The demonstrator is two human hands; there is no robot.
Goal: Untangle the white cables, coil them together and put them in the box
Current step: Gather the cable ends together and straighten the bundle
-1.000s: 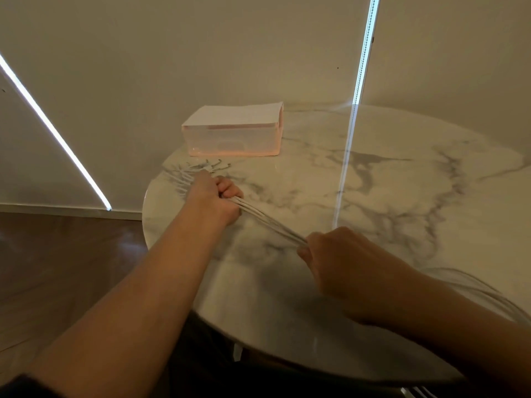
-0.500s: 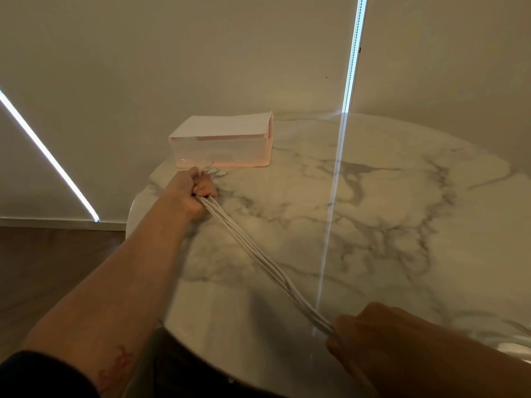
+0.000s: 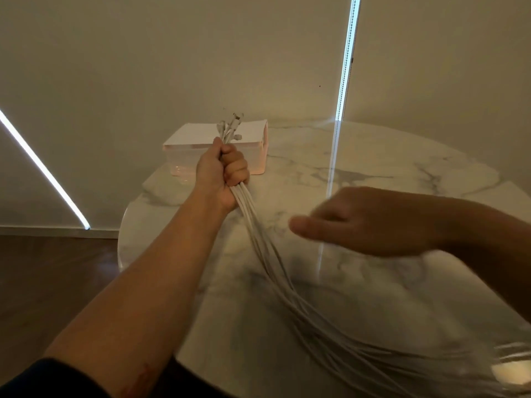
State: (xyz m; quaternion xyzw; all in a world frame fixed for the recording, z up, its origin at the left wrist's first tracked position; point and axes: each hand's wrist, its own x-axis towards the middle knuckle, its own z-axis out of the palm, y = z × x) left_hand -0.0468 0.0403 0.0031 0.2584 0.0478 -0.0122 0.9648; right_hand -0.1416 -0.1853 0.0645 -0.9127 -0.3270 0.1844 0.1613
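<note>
The left hand [image 3: 222, 170] clenches the thin white cables [image 3: 258, 234] just under their plugs; limp, light and slick, they sag below the fist, best gathered there by the blurred right hand [image 3: 373, 222], whose grip I cannot tell.

1. The round table [image 3: 373, 173] had a white marble top with grey veining.
2. A translucent box [image 3: 186, 160] stood on it near the far left edge.
3. The white cables [image 3: 287, 282] trailed over the top toward the near right edge, blurred there.
</note>
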